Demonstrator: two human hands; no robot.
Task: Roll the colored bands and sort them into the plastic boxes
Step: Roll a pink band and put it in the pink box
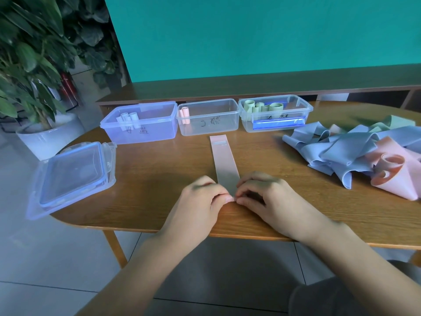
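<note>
Left hand (200, 197) and right hand (262, 195) side by side, fingers curled, pinching near end of pink band (224, 160) flat on wooden tabletop (159, 169), far end just short of middle plastic box (208, 117).

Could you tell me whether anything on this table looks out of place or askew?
The lids at the table's left end hang over its rounded edge and could slip off. The unrolled bands lie in a tangle on the right, awaiting rolling. Otherwise nothing stands out.
</note>
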